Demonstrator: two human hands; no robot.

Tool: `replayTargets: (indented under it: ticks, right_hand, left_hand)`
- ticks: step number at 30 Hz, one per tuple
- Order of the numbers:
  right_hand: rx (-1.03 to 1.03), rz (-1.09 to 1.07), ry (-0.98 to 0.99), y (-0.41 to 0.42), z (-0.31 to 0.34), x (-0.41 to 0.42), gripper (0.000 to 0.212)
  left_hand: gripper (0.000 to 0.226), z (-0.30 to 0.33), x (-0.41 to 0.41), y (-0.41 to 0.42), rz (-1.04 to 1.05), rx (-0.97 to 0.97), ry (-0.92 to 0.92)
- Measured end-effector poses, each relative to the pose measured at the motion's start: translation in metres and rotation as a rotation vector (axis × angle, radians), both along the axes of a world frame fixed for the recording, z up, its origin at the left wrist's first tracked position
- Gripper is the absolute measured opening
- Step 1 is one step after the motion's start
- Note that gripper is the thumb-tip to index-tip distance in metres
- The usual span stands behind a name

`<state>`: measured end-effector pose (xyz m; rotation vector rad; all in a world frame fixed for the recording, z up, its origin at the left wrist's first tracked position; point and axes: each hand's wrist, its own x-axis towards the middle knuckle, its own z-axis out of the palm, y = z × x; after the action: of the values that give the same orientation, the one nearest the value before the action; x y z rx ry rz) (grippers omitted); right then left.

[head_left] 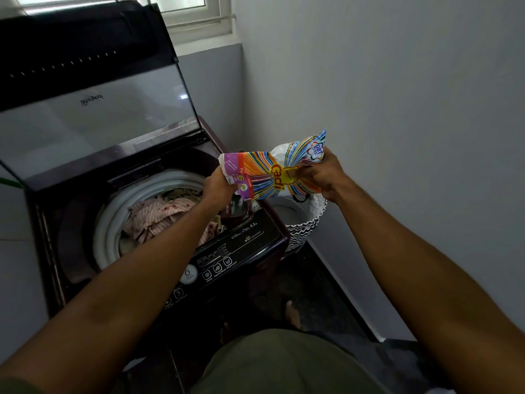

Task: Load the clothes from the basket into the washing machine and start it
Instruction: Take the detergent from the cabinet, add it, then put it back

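A top-loading washing machine stands with its glass lid raised. Striped pink and beige clothes lie in its white drum. A colourful detergent packet is held sideways over the machine's right front corner. My left hand grips its left end and my right hand grips its right end. A black-and-white patterned laundry basket stands on the floor to the right of the machine; its white inside shows no clothes, though the packet hides part of it.
The control panel with buttons and a round display runs along the machine's front edge. A grey wall closes in on the right. Dark floor lies between machine and wall, with my foot on it. A window is behind the lid.
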<state>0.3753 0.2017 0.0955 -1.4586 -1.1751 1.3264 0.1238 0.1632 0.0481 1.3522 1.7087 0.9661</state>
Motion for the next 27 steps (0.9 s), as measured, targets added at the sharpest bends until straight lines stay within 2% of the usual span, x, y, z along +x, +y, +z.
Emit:
replayTargets:
  ticks: [5, 14, 27]
  right_hand:
    - [0.047, 0.019, -0.031, -0.001, 0.008, -0.004, 0.06]
    - [0.081, -0.012, -0.04, 0.003, 0.007, -0.005, 0.056]
    - [0.118, -0.019, -0.048, 0.008, 0.005, -0.007, 0.056]
  left_hand:
    - [0.042, -0.001, 0.0, 0.0, 0.004, -0.01, -0.022]
    - [0.032, -0.001, -0.002, 0.005, 0.001, -0.027, 0.047]
    - [0.026, -0.001, -0.007, 0.014, 0.004, -0.066, 0.221]
